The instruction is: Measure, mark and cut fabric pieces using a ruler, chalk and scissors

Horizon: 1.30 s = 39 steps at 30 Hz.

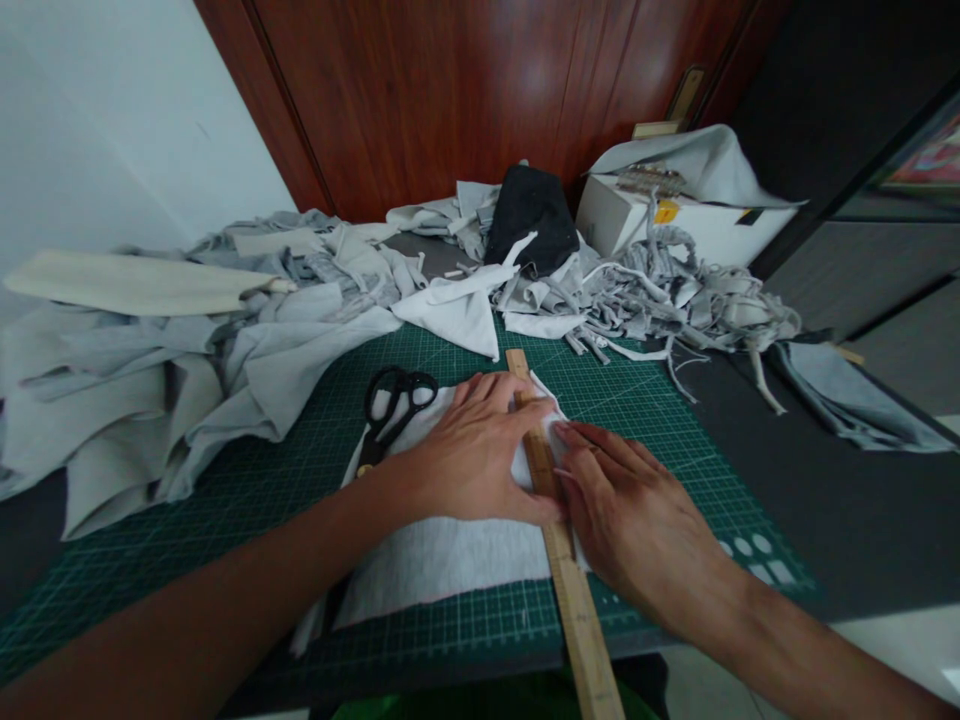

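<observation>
A wooden ruler (571,600) lies lengthwise over a light grey cloth (457,560), and its near end sticks out past the table edge. My left hand (487,450) rests flat on the cloth with fingers spread, its thumb and fingertips on the ruler. Just right of the ruler, my right hand (630,500) has its fingers together at the cloth's right edge; what lies beneath them is hidden. Black-handled scissors (400,395) lie on the cloth's left part, their blades partly covered by my left forearm.
A green cutting mat (637,400) covers much of the dark table (862,530). Grey cloth is heaped at left (262,370), with tangled strips (675,290) at the back right. Behind are a black cloth item (531,220) and a white box (611,215).
</observation>
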### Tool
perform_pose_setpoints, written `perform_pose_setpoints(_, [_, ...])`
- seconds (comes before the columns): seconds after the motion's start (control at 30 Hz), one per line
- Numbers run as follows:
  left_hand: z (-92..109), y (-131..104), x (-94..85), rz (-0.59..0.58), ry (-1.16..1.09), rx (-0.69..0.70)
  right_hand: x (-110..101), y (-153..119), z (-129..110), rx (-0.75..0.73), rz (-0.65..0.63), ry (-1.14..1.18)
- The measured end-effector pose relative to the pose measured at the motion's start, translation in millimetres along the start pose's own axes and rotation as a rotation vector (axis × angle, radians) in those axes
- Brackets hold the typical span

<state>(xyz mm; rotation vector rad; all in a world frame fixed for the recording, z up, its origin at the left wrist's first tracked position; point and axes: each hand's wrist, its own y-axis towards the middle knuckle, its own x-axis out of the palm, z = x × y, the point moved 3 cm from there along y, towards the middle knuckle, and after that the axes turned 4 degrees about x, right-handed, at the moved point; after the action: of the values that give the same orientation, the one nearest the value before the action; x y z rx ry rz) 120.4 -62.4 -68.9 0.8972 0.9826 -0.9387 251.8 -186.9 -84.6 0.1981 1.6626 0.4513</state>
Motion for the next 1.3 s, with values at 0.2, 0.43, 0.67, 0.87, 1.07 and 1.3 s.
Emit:
perform_pose_setpoints(0.2, [-2.8, 2.2, -2.5, -0.023, -0.033, -0.042, -9.2, 15.5, 18.9, 0.100, -0.039, 0.244])
perform_pose_setpoints(0.43, [-3.0, 2.5, -2.4, 0.000, -0.054, -0.046, -11.2, 43.6, 40.5, 0.274, -0.111, 0.487])
perform_pose_setpoints(0.67, [-5.1, 4.1, 0.6, 0.011, -0.037, -0.035, -3.5, 54.4, 50.6, 0.370, -0.128, 0.665])
perform_pose_setpoints(0.87, [-5.2, 6.0, 0.0, 0.004, -0.038, -0.047, 0.6, 54.4, 55.0, 0.353, -0.143, 0.738])
perform_pose_setpoints(1.07, [-6.7, 5.6, 1.3, 0.021, -0.060, -0.039, 6.0, 58.3, 55.8, 0.353, -0.172, 0.757])
perform_pose_setpoints(1.3, [-7.5, 5.4, 2.6, 0.031, -0.073, -0.032, 6.2, 63.0, 55.3, 0.345, -0.145, 0.756])
